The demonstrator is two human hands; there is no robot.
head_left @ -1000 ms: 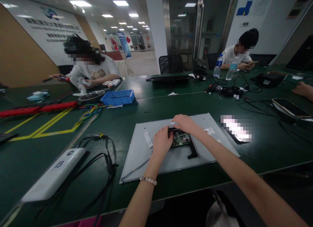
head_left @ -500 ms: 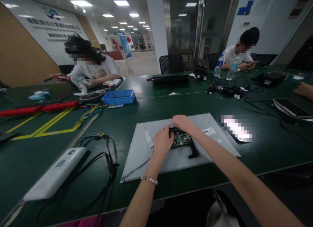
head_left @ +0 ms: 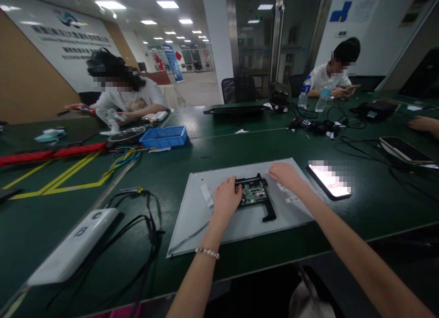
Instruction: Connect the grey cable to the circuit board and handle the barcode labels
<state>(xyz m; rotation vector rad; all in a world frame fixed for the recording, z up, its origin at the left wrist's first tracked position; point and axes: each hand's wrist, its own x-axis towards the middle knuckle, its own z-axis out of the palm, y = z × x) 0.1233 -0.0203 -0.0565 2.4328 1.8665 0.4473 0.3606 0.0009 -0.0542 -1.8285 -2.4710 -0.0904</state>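
Head view: white oblong device point(head_left: 73, 247), lower left. Grey panel point(head_left: 240, 224), centre, flat on the green table point(head_left: 260, 146). Left hand point(head_left: 227, 195), centre, fingers bent at the left edge of a black frame point(head_left: 269, 212) with green circuit board point(head_left: 253, 196); whether gripping, cannot tell. Right hand point(head_left: 287, 176), right of centre, over the panel, fingertips narrowed on a small white piece point(head_left: 268, 172). Lit phone point(head_left: 329, 182), right of the panel.
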